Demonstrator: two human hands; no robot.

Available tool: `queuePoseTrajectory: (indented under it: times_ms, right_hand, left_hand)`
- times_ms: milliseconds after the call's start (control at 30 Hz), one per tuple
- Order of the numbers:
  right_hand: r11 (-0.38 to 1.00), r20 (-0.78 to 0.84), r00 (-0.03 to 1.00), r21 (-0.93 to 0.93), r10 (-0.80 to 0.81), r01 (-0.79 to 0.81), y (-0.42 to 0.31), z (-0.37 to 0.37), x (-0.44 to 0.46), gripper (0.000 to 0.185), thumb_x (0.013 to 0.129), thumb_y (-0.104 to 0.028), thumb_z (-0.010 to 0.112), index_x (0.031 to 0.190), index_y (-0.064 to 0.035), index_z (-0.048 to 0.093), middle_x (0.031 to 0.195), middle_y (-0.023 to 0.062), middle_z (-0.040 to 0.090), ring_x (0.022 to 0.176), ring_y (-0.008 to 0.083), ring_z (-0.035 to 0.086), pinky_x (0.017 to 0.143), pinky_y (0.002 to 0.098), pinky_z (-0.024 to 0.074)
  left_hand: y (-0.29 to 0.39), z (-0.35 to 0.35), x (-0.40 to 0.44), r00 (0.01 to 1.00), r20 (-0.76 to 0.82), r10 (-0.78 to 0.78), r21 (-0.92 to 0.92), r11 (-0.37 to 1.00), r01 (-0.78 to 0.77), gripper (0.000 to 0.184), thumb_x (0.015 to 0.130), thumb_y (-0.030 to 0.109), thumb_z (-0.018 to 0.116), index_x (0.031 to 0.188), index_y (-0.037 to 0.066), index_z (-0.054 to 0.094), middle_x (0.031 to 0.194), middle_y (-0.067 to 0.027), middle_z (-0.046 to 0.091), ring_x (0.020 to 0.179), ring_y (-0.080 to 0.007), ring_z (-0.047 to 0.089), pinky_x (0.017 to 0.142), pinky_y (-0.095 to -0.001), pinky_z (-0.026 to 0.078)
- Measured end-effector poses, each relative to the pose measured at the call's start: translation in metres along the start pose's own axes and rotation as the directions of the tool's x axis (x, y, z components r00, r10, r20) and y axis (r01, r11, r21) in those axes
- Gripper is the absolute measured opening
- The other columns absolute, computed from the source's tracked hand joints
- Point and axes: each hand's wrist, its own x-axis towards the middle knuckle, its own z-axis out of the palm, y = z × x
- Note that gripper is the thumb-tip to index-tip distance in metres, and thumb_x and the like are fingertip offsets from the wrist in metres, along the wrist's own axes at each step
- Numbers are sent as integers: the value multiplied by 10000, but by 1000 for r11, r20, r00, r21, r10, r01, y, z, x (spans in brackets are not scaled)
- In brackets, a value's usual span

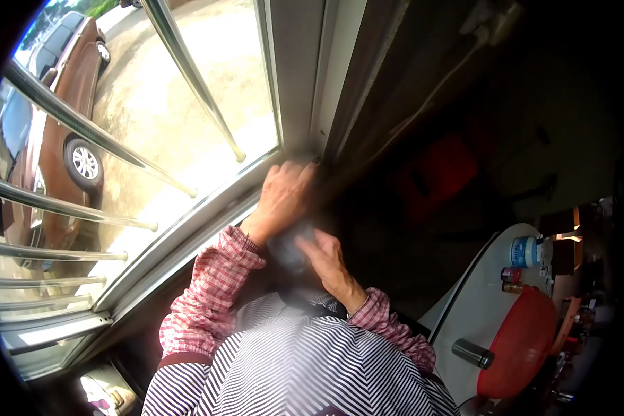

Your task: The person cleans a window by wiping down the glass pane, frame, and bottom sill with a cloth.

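My left hand (pixel 281 197) is up at the lower inner corner of the window frame (pixel 215 201), its fingers curled over and their tips hidden. Just below and to the right is my right hand (pixel 331 267), fingers bent in and the thumb side toward the left wrist. Between both hands hangs a pale greyish, blurry thing (pixel 290 246), perhaps thin plastic or cloth; its kind does not show. Whether either hand grips it is hard to see. Red checked sleeves (pixel 211 298) cover both forearms, over a striped garment (pixel 305 360).
Metal bars (pixel 83 128) cross the window, with a brown car (pixel 66 104) outside. On the right, a pale table (pixel 464 312) holds a red oval cover (pixel 523 343), a dark cylinder (pixel 473 353), a blue-labelled container (pixel 525 252) and small jars (pixel 512 277). A red object (pixel 437 173) sits in shadow.
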Motion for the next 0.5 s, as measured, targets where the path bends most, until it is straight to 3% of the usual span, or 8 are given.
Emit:
queuePoseTrajectory:
  times_ms: [100, 267, 300, 333, 367, 433, 467, 500]
  right_hand:
    - [960, -5, 991, 248, 133, -128, -6, 9, -2, 194, 979, -163, 643, 980, 28, 680, 825, -26, 649, 755, 26, 532, 663, 223, 459]
    - [966, 145, 967, 124, 210, -229, -15, 10, -9, 215, 973, -165, 641, 1034, 37, 681, 839, -8, 670, 750, 41, 562, 662, 226, 473]
    - [976, 170, 965, 52, 201, -212, -10, 9, -10, 246, 965, -180, 644, 1077, 35, 683, 872, 16, 691, 773, 55, 589, 684, 236, 491]
    - [981, 196, 962, -20, 192, -192, -7, 9, -11, 284, 956, -196, 648, 1120, 34, 684, 904, 41, 712, 796, 69, 615, 705, 246, 509]
    - [985, 138, 980, 76, 145, -156, -7, 13, -14, 173, 958, -137, 652, 984, 29, 691, 755, -28, 629, 688, 35, 521, 614, 224, 440]
    - [973, 109, 974, 98, 197, -207, -16, 11, -17, 177, 954, -139, 656, 977, 33, 686, 761, -24, 633, 693, 38, 527, 620, 227, 445]
    - [967, 96, 970, 106, 223, -232, -20, 7, -17, 179, 952, -140, 658, 973, 35, 683, 763, -22, 634, 695, 39, 530, 623, 229, 447]
    - [951, 141, 951, 103, 276, -292, -19, 2, -16, 252, 968, -173, 625, 1115, 25, 677, 918, 27, 700, 812, 70, 609, 741, 235, 506]
  left_hand:
    - [-11, -6, -28, 999, 25, -35, 79, 996, 33, 421, 735, 47, 678, 1143, 30, 576, 915, -113, 588, 902, -309, 565, 771, -422, 445]
    - [-8, -44, -69, 983, 88, -160, 167, 975, 143, 298, 749, 2, 635, 1040, 27, 576, 824, -117, 550, 840, -314, 556, 721, -421, 442]
    - [-3, -54, -73, 970, 102, -219, 140, 969, 204, 319, 771, -63, 610, 1083, -1, 601, 863, -141, 586, 852, -312, 588, 750, -394, 477]
    - [1, -58, -74, 972, -17, -234, 15, 972, 234, 332, 782, -78, 605, 1106, -8, 608, 893, -151, 600, 869, -312, 602, 769, -383, 485]
    - [5, -61, -75, 956, -134, -262, -113, 962, 248, 346, 792, -93, 601, 1129, -15, 614, 922, -160, 615, 885, -313, 615, 789, -372, 493]
    - [15, -65, -69, 898, -244, -367, -346, 898, 273, 373, 836, -123, 583, 1195, -29, 625, 1021, -193, 644, 944, -318, 651, 858, -341, 504]
    - [21, -63, -56, 896, -288, -337, -397, 894, 209, 392, 799, -119, 566, 1179, -28, 599, 989, -208, 637, 905, -397, 615, 816, -424, 511]
    - [22, -54, -44, 907, -272, -321, -377, 903, 206, 391, 822, -113, 577, 1200, -19, 605, 1017, -205, 644, 938, -367, 635, 849, -380, 509]
